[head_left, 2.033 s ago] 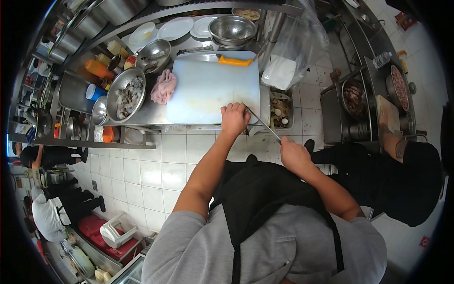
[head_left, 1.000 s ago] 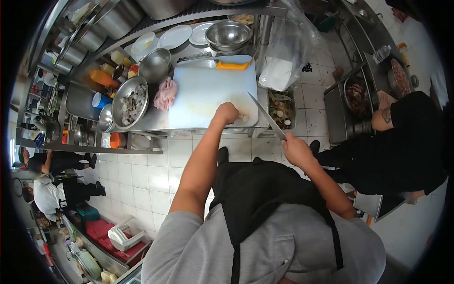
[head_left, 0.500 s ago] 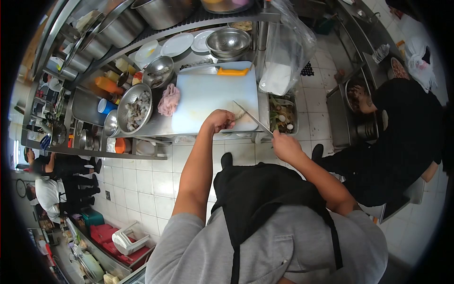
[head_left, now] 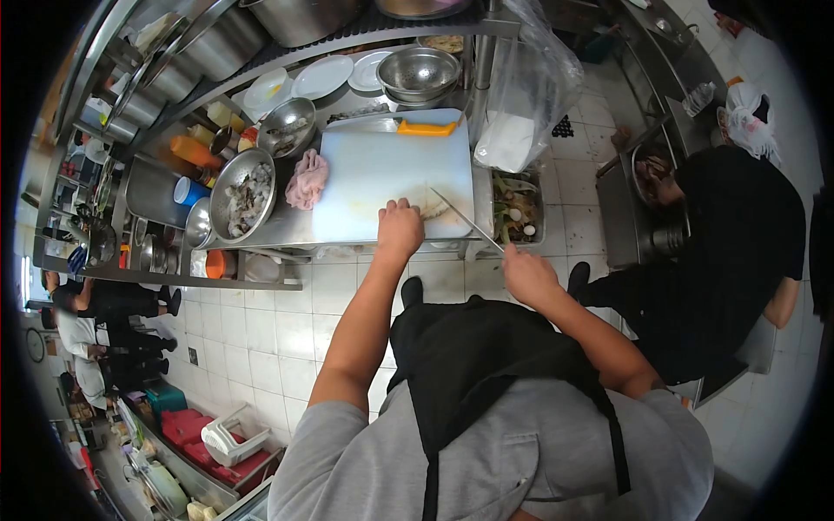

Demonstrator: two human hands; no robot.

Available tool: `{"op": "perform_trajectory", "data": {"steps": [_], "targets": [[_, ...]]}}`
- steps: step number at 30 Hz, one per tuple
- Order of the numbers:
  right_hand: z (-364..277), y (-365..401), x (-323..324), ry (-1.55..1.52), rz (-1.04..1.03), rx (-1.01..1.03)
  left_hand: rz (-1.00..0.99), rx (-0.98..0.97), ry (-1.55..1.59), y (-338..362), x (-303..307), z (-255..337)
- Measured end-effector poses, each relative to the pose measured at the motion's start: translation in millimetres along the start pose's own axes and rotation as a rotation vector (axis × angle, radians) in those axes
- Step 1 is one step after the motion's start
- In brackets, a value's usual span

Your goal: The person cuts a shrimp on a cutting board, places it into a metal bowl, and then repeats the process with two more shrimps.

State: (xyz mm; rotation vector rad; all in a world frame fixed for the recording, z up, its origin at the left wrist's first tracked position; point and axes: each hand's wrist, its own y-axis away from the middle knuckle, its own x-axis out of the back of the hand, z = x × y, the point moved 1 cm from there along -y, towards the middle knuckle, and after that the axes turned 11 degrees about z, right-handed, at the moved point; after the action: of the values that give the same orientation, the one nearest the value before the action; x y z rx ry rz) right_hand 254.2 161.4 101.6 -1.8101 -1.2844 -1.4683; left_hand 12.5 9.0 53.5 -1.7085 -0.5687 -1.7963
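L hand (head_left: 400, 231) is palm-down, fingers (head_left: 402, 207) prob. curled, L arm (head_left: 360, 334) stretched fwd; R hand (head_left: 530, 276) is fisted, R forearm (head_left: 592, 333) angled in.

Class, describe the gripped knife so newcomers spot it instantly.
Find the white cutting board. Off its near right corner, the right hand grips the knife, pointing over the board. Unlike the yellow-handled knife at the far edge, it is held.
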Motion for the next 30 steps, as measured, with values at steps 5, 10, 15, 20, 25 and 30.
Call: {"op": "perform_trajectory", "data": {"steps": [5,10,15,20,25,30], "targets": [[-0.3,-0.8,-3.2,-0.009,0.006,-0.016,0.154,-0.074,0.162,-10.9,-38.7,20.7],[2.2,-3.1,-6.0,-0.013,0.003,-0.028,0.177,0.037,0.270,-6.2,-54.7,22.4],[2.5,-3.8,-6.8,-0.013,0.014,-0.014,0.270,0.001,0.259,-7.4,-40.2,31.2],[-0.7,-5.9,-1.3,-0.010,0.019,-0.018,0.270,0.008,0.234,-11.4,-45.9,30.4],[-3.7,-10.8,-5.4,0.007,0.013,0.011,0.262,0.003,0.229,-12.0,-41.9,30.4],[-5.1,-12.5,-6.2,0.040,0.001,0.003,0.263,0.022,0.260,-11.3,-38.4,31.3]]}}
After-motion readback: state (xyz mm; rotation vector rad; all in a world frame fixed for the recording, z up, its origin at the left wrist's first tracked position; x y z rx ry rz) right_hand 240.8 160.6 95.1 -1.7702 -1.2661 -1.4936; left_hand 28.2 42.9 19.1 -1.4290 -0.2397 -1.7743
